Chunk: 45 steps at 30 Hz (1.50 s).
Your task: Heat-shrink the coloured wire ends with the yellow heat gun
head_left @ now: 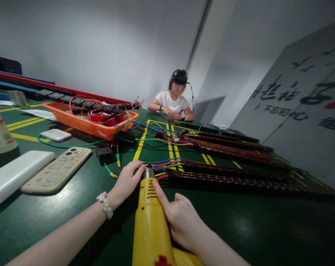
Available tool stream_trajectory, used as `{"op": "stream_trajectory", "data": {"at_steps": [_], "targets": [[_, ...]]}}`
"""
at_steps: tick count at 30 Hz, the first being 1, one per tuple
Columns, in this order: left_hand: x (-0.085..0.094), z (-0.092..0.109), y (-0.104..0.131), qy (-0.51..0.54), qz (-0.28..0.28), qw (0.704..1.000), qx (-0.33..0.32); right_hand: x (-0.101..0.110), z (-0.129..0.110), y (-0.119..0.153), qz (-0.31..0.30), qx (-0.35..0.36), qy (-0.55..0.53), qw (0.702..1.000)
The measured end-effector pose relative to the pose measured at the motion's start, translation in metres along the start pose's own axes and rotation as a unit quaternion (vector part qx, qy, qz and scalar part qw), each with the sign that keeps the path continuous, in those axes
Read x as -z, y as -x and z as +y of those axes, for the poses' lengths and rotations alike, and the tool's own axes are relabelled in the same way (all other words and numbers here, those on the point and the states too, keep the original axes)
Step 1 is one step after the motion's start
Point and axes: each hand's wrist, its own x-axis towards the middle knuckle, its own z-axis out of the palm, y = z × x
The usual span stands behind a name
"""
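Observation:
A yellow heat gun [151, 221] points away from me, its metal nozzle [148, 172] close to a bundle of coloured wires [166, 166]. My right hand [181, 218] is wrapped round the gun's right side, with the index finger stretched along its body. Left of the nozzle, my left hand [130, 177] has its fingers bent together near the wire ends; what they hold, if anything, is hidden. The wires lead right into long dark strips [225, 181] lying on the green table [106, 225].
An orange basket [87, 127] with wires and red parts stands at the left. Nearer lie a beige phone [58, 170], a white power bank [20, 173], a small white case [56, 135] and a clear jar [1, 135]. A person [174, 99] sits across the table.

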Motion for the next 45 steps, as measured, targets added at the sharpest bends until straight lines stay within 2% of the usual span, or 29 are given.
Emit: {"op": "stream_trajectory", "data": {"at_steps": [10, 37, 45], "targets": [[0.001, 0.001, 0.003, 0.006, -0.004, 1.0, 0.015, -0.004, 0.003, 0.002, 0.025, 0.002, -0.028, 0.999], [0.001, 0.003, 0.003, 0.003, -0.017, 0.999, 0.046, -0.001, 0.001, 0.003, 0.0, -0.009, -0.011, 1.0], [-0.001, -0.006, 0.001, -0.048, -0.006, 0.999, 0.018, -0.002, 0.002, -0.001, -0.047, -0.019, -0.003, 0.999]]}}
